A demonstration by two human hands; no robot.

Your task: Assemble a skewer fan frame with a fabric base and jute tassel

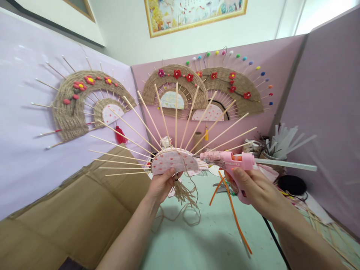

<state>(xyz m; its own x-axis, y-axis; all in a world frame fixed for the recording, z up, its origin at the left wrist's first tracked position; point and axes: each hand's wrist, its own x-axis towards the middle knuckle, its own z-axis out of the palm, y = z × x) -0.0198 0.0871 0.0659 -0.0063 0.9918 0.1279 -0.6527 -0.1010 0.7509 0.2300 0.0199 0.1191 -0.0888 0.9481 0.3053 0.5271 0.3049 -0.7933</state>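
My left hand (164,183) grips the lower edge of a half-round fan base (173,162) covered in white cloth with pink spots. Thin wooden sticks (176,116) spread out from its curved edge like rays. A twine tassel (182,191) hangs below it, and loose twine (194,221) trails down to the table. In my right hand (253,187) is a pink hot glue gun (227,160), with a clear glue stick (287,164) poking out of its back. The gun's nozzle points left, close to the right end of the base; whether it touches cannot be made out.
Finished twine fans (174,71) with red flowers hang on the pink and lilac panels. Orange pipe cleaners (234,213) and pliers (222,188) lie on the green table (213,243). Cardboard (92,210) leans at left. Glue sticks (284,140) stand in a container at right, near a black spool (291,185).
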